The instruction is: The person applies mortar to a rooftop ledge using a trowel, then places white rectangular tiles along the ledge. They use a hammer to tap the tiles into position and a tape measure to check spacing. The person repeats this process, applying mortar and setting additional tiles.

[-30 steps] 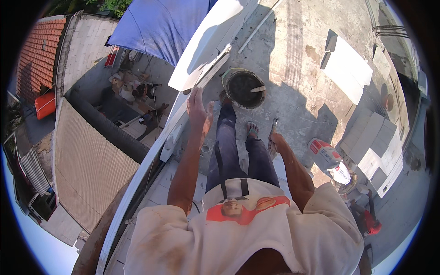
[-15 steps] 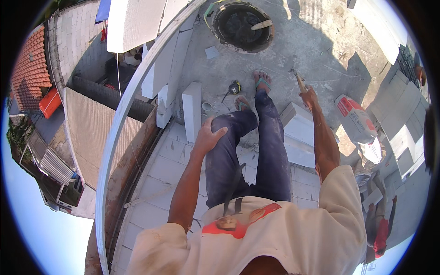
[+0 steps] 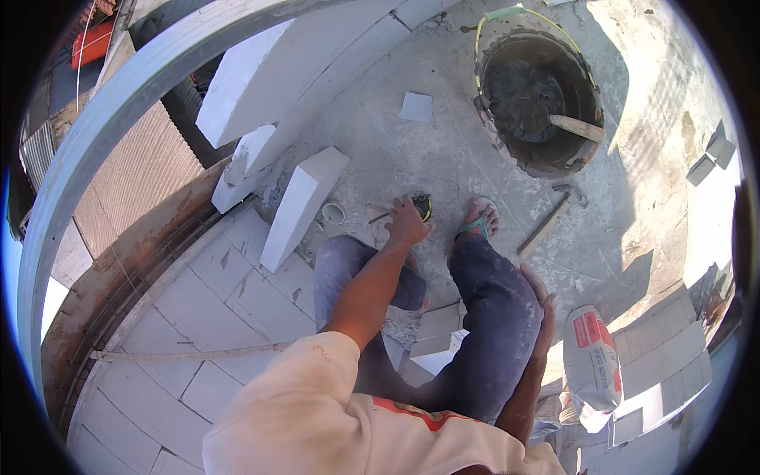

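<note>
My left hand (image 3: pixel 408 222) reaches down to the floor, its thumb and fingers apart around a black and yellow tape measure (image 3: pixel 427 207). I cannot see a closed grip on it. My right hand (image 3: pixel 540 286) lies against the outside of my right knee, fingers stretched out and holding nothing. Beyond that knee, a hammer (image 3: pixel 545 225) with a wooden handle rests on the concrete, its metal head pointing away from me. Left of the tape measure are a small round white cup or pipe piece (image 3: pixel 334 213) and an upright white block (image 3: pixel 303 207).
A bucket (image 3: pixel 484 111) of wet grey mortar with a wooden-handled tool (image 3: pixel 576 127) stands at the far right. A cement sack (image 3: pixel 592 360) lies to my right. White block walls (image 3: pixel 317 75) and a curved metal rail (image 3: pixel 103 119) border the left, with roofs below.
I have bent lower. My left hand has gone from my left thigh down to the tape measure. The hammer, earlier in my right hand, lies on the floor; that hand is at my knee.
</note>
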`<act>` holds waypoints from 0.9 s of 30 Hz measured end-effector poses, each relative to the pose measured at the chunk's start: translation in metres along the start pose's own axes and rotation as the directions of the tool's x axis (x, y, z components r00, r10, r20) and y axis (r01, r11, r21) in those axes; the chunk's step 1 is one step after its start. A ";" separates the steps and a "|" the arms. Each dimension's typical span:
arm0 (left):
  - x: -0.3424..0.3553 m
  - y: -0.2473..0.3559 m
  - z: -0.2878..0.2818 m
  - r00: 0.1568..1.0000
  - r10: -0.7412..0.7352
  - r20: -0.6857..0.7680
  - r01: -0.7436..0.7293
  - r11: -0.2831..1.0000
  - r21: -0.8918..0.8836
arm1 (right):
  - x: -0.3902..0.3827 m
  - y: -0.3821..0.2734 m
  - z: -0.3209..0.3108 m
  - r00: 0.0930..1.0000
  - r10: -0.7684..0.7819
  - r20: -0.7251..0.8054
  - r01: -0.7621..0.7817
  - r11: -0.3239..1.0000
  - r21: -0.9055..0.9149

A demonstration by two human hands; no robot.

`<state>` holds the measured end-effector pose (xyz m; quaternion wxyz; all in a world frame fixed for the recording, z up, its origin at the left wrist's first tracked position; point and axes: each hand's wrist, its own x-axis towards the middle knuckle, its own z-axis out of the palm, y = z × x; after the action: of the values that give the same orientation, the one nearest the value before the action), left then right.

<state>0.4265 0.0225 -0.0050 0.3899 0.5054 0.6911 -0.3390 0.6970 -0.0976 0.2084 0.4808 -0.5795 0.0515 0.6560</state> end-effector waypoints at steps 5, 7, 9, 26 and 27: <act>0.040 -0.003 0.056 0.993 -0.033 -0.114 0.030 0.999 -0.029 | 0.051 -0.010 0.017 0.957 -0.259 0.128 0.270 0.960 -0.073; 0.056 -0.008 0.065 0.990 0.002 -0.141 -0.007 0.999 -0.041 | 0.072 -0.016 0.027 0.916 -0.352 0.192 0.375 0.922 -0.098; 0.068 -0.005 0.072 0.985 0.033 -0.167 -0.044 0.997 -0.065 | 0.086 -0.033 0.038 0.847 -0.430 0.312 0.509 0.826 -0.243; -0.148 -0.048 -0.150 0.505 0.626 -0.595 -0.341 -0.488 -0.803 | 0.031 -0.013 0.234 0.290 -0.298 0.909 0.900 -0.238 -0.365; -0.151 -0.054 -0.147 0.522 0.636 -0.568 -0.334 -0.460 -0.823 | 0.046 -0.007 0.230 0.342 -0.277 0.898 0.911 -0.137 -0.389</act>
<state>0.3737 0.0699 0.2010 0.7920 0.2740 0.3092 0.4495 0.5448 0.0761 0.2494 0.3012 -0.4570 -0.7644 0.3408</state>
